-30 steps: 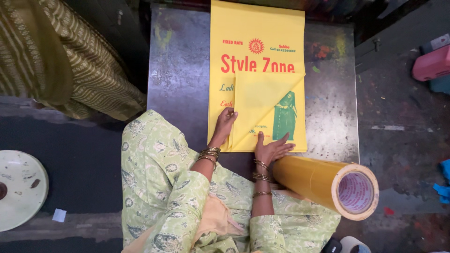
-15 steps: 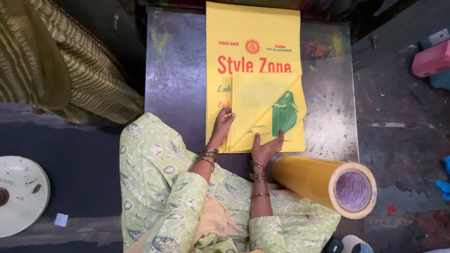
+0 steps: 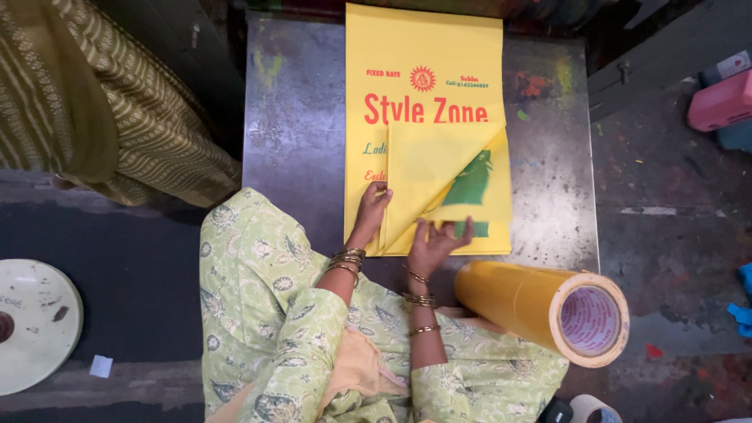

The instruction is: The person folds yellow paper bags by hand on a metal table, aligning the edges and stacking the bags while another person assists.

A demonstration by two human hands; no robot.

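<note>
A stack of yellow printed bags (image 3: 423, 86) lies on a grey metal table (image 3: 298, 133). The near part of the top bag (image 3: 427, 168) is folded back over the stack, showing a green figure print. My left hand (image 3: 370, 208) presses the stack's near left edge, fingers on the folded layer. Beside it, my right hand (image 3: 435, 241) rests on the near edge with fingers spread, touching the lifted sheet. Both wrists carry gold bangles. A large roll of yellow film (image 3: 548, 309) with a cardboard core lies just right of my right forearm.
Someone in striped olive cloth (image 3: 102, 117) stands at the upper left. A white round disc (image 3: 31, 325) lies on the dark floor at left. A pink container (image 3: 721, 98) sits at the far right. The table's right side is paint-stained.
The folded-back flap of the top bag has shifted farther over the stack, and my right hand slid slightly left along the near edge. My left hand has stayed put.
</note>
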